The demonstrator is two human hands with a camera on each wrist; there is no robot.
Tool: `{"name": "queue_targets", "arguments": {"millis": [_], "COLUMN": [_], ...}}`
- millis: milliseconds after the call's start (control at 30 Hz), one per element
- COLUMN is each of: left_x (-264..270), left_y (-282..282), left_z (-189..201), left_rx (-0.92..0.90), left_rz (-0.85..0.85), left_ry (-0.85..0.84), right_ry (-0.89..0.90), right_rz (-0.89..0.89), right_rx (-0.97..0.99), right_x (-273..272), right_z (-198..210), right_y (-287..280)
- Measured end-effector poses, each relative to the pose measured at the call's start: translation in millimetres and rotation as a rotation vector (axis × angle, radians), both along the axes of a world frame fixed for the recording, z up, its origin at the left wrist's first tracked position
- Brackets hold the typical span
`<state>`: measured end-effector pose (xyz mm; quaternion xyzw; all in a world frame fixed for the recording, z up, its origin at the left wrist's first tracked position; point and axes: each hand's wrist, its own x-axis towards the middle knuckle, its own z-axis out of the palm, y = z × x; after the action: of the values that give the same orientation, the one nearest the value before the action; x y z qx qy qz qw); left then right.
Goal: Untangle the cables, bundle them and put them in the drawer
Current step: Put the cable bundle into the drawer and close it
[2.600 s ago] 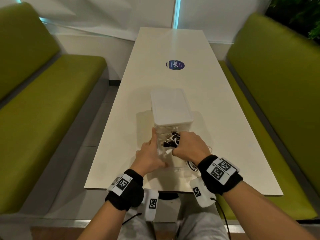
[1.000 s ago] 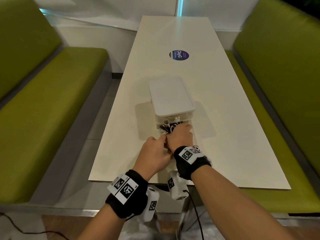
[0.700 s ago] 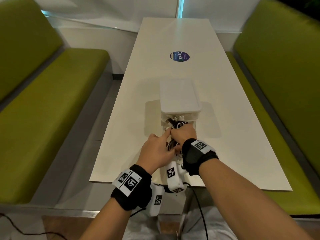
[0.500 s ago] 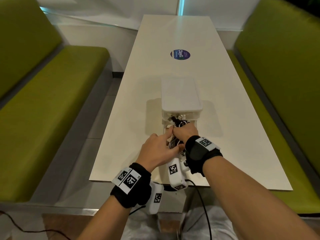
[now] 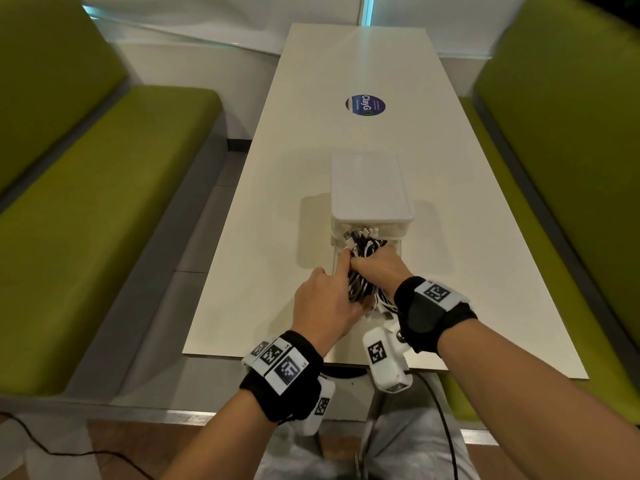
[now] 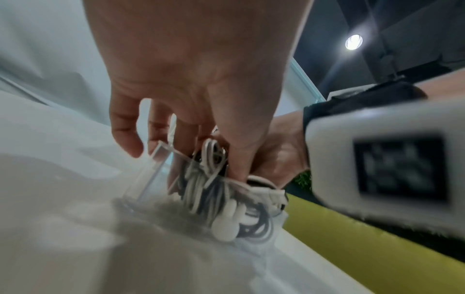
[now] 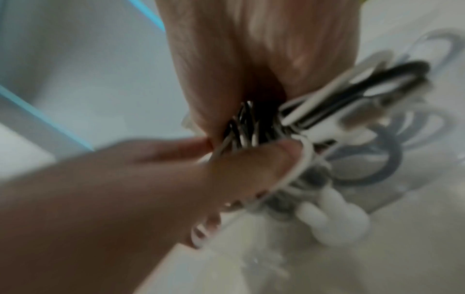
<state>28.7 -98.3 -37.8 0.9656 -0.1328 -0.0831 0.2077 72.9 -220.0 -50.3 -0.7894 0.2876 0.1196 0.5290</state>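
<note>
A white drawer box [image 5: 372, 188] stands on the table, its clear drawer [image 6: 156, 169] pulled out toward me. A bundle of black and white cables [image 5: 363, 245] lies in the drawer, plug ends pointing at the box. My right hand [image 5: 372, 263] grips the bundle from above, fingers curled round it [image 7: 251, 123]. My left hand [image 5: 341, 271] comes in from the left, and its thumb [image 7: 264, 159] and forefinger pinch the white loops [image 6: 214, 189]. The right wrist view is blurred.
The white table [image 5: 277, 237] runs away from me with a round blue sticker [image 5: 365, 105] further up. Green benches [image 5: 104, 220] flank it on both sides [image 5: 571, 168]. The table's near edge lies just under my wrists.
My left hand has left the drawer's side and joined the right on the bundle. The bundle, held above the drawer earlier, now sits low inside it; little has shifted in the last half second.
</note>
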Motion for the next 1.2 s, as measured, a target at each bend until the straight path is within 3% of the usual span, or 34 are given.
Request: {"name": "queue_targets", "arguments": {"millis": [200,300,433,533,667,733,933,1200], "left_x": [4.1,8.4,11.4,8.8,11.8,13.2,14.3,13.9], "left_y": [-4.4,-5.9,-11.6,-14.9,-15.7,-15.5,-13.3,-8.7], "left_z": [-5.4,-6.2,-1.0,-1.8,-0.3,-0.1,-3.0,0.5], "left_rx": [-0.002,0.006,0.056,0.048,0.130,0.160,0.196,0.214], "left_rz": [-0.063,-0.077,-0.067,-0.047,-0.059,-0.076,-0.160,-0.275], "left_ry": [-0.190,-0.195,-0.186,-0.151,-0.126,-0.131,-0.180,-0.040], "right_ry": [-0.110,-0.075,0.077,0.141,0.090,0.063,0.142,0.205], "right_rz": [-0.068,-0.103,-0.009,0.098,0.288,0.388,0.661,0.549], "right_rx": [-0.183,-0.073,0.055,0.142,0.162,0.087,-0.531,-0.483], "right_x": [-4.6,-0.1,19.9,3.2,-9.6,-11.7,-12.9,-14.5], "right_z": [-6.0,-9.0,-48.8,4.2,32.0,36.5,47.9,41.3], "right_y": [14.8,8.6,-18.7,-11.3,-18.1,-19.9,-9.4,-2.4]}}
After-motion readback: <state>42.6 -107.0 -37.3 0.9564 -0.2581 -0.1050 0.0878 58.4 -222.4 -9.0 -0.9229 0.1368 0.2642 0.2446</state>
